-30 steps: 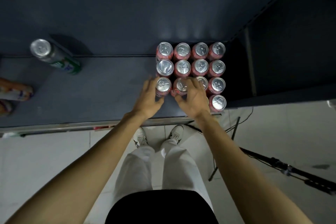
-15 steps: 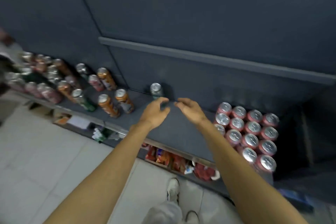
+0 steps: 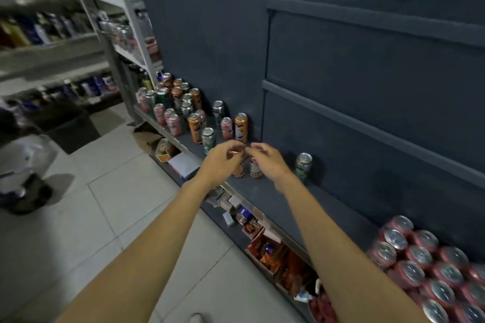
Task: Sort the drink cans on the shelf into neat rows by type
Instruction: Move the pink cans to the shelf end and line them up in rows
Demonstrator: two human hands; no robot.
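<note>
On the long dark grey shelf board [image 3: 265,191] a packed block of red drink cans with silver tops [image 3: 420,262] is seen at the near right end; about 14 tops can be counted in rows, but the block is cut by the picture edge, so the full number cannot be told. Well apart from it, 1 green and silver can [image 3: 303,166] is standing upright alone near the dark back panel [image 3: 367,65]. Further left, 2 orange and white cans [image 3: 256,169] are standing side by side, partly hidden behind the hands. Beyond them 4 cans are placed loosely: 1 green can [image 3: 208,139] at the front, 1 pink can [image 3: 227,127], 1 tall orange can [image 3: 241,127] and 1 dark silver-topped can [image 3: 218,113] at the back. At the far left end a mixed crowd of orange, pink and green cans [image 3: 173,105] is gathered, too blurred to be counted. Both bare forearms are stretched forward over the shelf edge. The left hand [image 3: 223,161] is held above the 2 orange and white cans with curled fingers, and the right hand [image 3: 267,160] is beside it, fingers also curled, the fingertips of both hands almost meeting. Whether a can is gripped by either hand cannot be told. Below the board, a lower shelf with colourful snack packets [image 3: 278,252] is seen, and pale floor tiles [image 3: 105,217] on the left.
</note>
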